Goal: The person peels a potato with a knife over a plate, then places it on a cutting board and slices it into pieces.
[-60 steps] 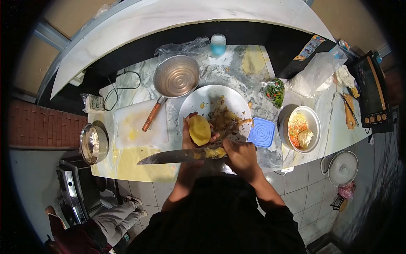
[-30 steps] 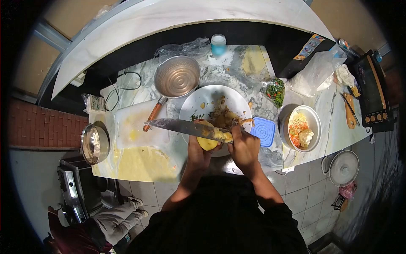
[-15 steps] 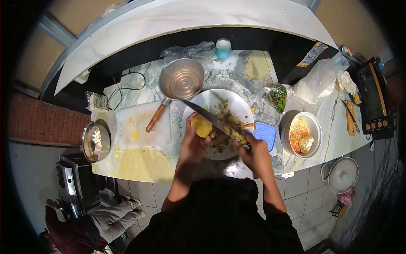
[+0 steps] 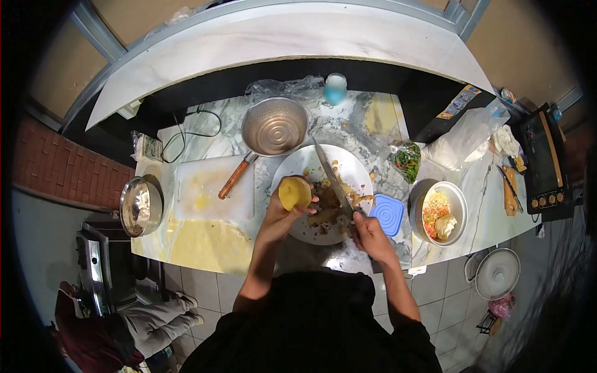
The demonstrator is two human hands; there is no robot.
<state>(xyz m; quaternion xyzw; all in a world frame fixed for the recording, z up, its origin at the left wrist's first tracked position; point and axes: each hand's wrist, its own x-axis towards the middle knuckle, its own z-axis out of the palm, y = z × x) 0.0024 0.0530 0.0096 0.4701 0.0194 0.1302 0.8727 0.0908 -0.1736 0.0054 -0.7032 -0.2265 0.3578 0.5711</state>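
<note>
A peeled yellow potato (image 4: 295, 194) rests in the grip of my left hand (image 4: 280, 213), over the left side of a large white plate (image 4: 291, 163). My right hand (image 4: 371, 235) is wrapped round the handle of a large knife (image 4: 333, 177), its blade slanting up and left across the plate. Blade and potato are apart. Brown potato peelings (image 4: 326, 216) and small scraps lie scattered on the plate beneath both hands.
A saucepan (image 4: 275, 127) and a white cutting board (image 4: 214, 208) are at left, with a metal bowl (image 4: 140, 207) beyond. To the right are a blue lid (image 4: 387, 215), a bagged green bunch (image 4: 406, 160) and a white pot (image 4: 459, 205) of chopped food. Another person (image 4: 149, 326) stands lower left.
The knife has swung more upright and away from the potato, and the scraps on its blade are mostly gone. The view has shifted slightly, with the counter lower in it.
</note>
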